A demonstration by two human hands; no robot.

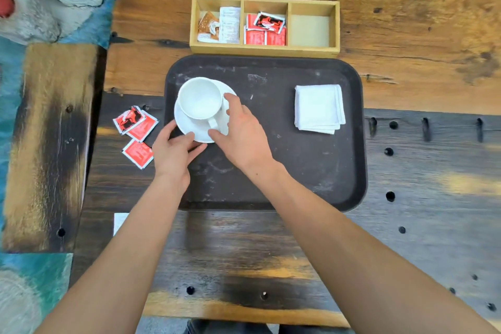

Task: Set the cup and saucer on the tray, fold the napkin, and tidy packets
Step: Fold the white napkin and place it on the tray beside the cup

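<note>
A white cup (200, 97) stands on a white saucer (187, 125) at the left end of the dark tray (298, 171). My left hand (173, 152) grips the saucer's near rim with thumb on top. My right hand (244, 133) touches the saucer's right side by the cup's handle, fingers spread. A folded white napkin (319, 108) lies on the tray's right part. Three red packets (135, 130) lie loose on the table left of the tray.
A wooden three-compartment box (264, 49) stands behind the tray: brown and white packets (219, 25) on the left, red packets (265, 30) in the middle, right compartment bare. A white paper corner (119, 221) shows near my left forearm. The wooden table (420, 144) has holes at right.
</note>
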